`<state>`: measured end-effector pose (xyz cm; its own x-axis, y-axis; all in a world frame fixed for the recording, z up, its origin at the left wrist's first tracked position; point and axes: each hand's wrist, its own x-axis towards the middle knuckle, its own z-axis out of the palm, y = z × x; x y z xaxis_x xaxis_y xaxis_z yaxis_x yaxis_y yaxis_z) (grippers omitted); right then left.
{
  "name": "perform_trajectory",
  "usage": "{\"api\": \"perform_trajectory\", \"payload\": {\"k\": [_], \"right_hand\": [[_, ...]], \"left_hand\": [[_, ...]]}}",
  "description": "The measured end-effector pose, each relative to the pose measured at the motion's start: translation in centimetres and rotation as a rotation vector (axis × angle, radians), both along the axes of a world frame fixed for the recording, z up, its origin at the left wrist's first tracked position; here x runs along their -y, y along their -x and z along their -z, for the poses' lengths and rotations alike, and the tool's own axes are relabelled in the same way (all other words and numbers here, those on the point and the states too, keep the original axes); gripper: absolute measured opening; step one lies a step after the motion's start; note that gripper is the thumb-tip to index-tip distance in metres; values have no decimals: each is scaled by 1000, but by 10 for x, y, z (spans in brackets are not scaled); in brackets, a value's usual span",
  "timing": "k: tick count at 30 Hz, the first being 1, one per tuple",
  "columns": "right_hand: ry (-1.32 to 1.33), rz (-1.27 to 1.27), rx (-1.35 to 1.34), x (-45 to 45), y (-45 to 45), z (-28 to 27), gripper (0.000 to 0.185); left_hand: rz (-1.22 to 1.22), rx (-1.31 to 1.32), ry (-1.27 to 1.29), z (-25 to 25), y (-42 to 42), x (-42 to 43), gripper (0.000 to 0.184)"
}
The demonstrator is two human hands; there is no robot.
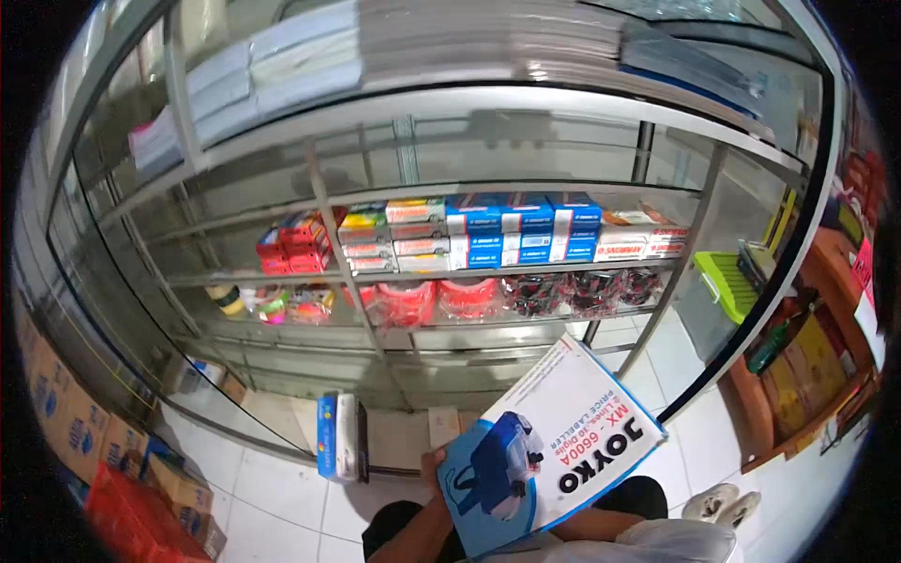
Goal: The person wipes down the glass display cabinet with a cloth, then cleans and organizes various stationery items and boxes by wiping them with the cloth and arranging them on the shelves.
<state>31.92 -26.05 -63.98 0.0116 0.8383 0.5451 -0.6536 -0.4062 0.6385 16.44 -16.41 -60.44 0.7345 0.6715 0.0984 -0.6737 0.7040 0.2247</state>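
Observation:
A white and blue JOYKO price labeller box [554,441] is held tilted in front of my body, its printed face up. My left hand [434,472] grips the box at its left edge, with the fingers partly behind it. My right forearm [601,524] reaches under the lower right edge, and that hand is hidden behind the box. Beyond it stands a glass cabinet [441,353] with stacked blue and white boxes [526,230], red and white boxes [648,233] and wrapped red rolls [405,302] on its shelves.
A blue and white box [339,438] stands at the cabinet's bottom. Cartons [70,413] and a red container [136,516] are at lower left. On the right are a green-lidded bin [718,291], a wooden cabinet [798,375] and shoes [721,505].

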Motion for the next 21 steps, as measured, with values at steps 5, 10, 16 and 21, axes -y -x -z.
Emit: {"api": "perform_trajectory", "payload": {"k": [5,10,16,21], "right_hand": [[267,468,532,13,-32,-15,55],[993,961,764,48,-68,-214,51],[649,1531,950,66,-8,-162,42],[788,2117,1343,99,-53,-202,50]], "left_hand": [[-360,-279,-198,-9,8,4,41],[-310,-247,-339,-32,7,0,44],[-257,-148,-439,-42,-12,10,49],[-257,-30,-521,-56,-27,9,54]]}}
